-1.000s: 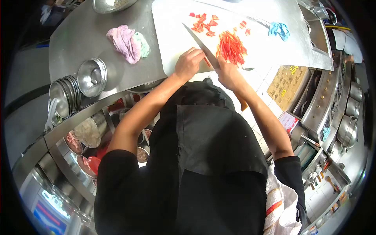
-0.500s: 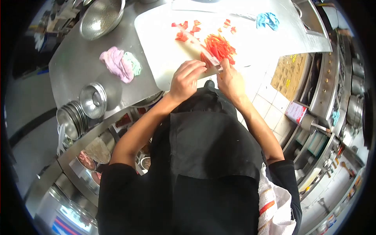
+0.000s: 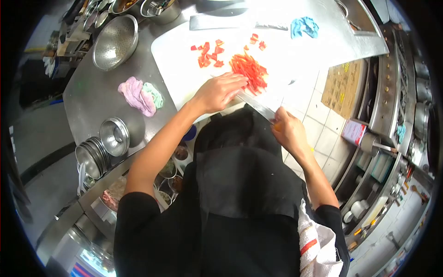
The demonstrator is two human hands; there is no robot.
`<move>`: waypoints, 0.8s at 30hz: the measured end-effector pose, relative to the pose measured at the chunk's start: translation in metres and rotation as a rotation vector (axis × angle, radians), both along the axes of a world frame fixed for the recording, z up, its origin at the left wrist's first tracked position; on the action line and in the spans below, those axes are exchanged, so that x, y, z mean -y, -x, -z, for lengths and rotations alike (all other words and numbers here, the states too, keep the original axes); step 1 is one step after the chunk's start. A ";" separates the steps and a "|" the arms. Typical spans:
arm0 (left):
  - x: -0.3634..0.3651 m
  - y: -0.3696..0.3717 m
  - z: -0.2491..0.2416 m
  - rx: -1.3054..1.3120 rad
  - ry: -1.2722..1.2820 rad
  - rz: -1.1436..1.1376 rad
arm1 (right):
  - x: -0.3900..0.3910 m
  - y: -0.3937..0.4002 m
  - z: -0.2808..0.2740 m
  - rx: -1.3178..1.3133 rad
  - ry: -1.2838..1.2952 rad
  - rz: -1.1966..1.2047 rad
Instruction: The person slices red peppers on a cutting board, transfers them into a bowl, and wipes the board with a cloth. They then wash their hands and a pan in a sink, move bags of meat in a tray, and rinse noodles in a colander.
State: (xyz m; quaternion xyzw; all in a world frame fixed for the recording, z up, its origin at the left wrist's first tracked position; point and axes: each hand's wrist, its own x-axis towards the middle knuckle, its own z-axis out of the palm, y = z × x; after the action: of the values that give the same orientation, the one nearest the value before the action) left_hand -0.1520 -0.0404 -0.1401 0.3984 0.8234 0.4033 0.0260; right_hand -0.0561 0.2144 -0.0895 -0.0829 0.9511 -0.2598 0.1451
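Note:
My right hand (image 3: 289,129) is closed on the handle of a knife (image 3: 257,105), whose blade points up and left toward my other hand. My left hand (image 3: 218,93) lies at the lower edge of a white cutting board (image 3: 173,60), fingers together, their tips touching a heap of thin red pepper strips (image 3: 249,71). What is under the left fingers is hidden. Larger red pepper pieces (image 3: 205,57) lie scattered on the board up and left of the heap, with a few more above it.
A colander (image 3: 115,42), pink and green cloths (image 3: 137,96) and stacked metal bowls (image 3: 114,136) stand on the steel counter at left. A wide blade (image 3: 217,22) lies behind the board, near a blue cloth (image 3: 304,27). Stoves line the right side.
My right hand has moved right and down with the knife, away from my left hand. My left hand has flattened and reached over to the pepper strips. The view has shifted slightly.

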 end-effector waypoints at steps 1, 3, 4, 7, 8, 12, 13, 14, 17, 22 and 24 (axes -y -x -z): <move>0.007 -0.003 -0.006 -0.012 0.000 -0.021 | -0.012 0.008 -0.007 -0.012 0.000 -0.021; 0.024 -0.010 -0.014 0.021 -0.172 -0.348 | -0.035 0.031 -0.015 0.117 0.116 0.003; 0.033 -0.011 -0.012 0.010 -0.167 -0.384 | -0.045 0.053 -0.011 0.029 0.073 -0.050; 0.035 -0.030 0.007 0.107 -0.161 -0.789 | -0.046 0.148 0.001 -0.109 -0.085 -0.197; 0.029 -0.037 0.011 0.185 -0.189 -0.891 | -0.041 0.183 0.011 -0.150 -0.091 -0.245; -0.009 -0.067 0.000 0.316 -0.271 -1.135 | 0.000 0.299 0.033 -0.374 -0.099 -0.576; -0.019 -0.081 -0.004 0.315 -0.263 -1.169 | 0.011 0.315 0.040 -0.386 -0.017 -0.648; -0.027 -0.098 -0.004 0.256 -0.251 -1.214 | 0.018 0.325 0.045 -0.392 0.014 -0.702; -0.037 -0.165 -0.013 0.222 -0.344 -1.438 | 0.029 0.349 0.073 -0.632 0.157 -0.774; 0.008 -0.320 -0.060 0.087 -0.361 -2.001 | -0.018 0.250 0.106 -0.578 0.374 -0.507; 0.021 -0.367 -0.104 -0.113 -0.368 -2.181 | -0.031 0.237 0.158 -0.500 0.353 -0.404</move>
State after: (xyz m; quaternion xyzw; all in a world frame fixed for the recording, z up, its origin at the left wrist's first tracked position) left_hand 0.2148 -0.0617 -0.0356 -0.5247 0.6604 0.3075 -0.4404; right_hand -0.2936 0.2456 -0.2476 -0.3536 0.8621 -0.3580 -0.0600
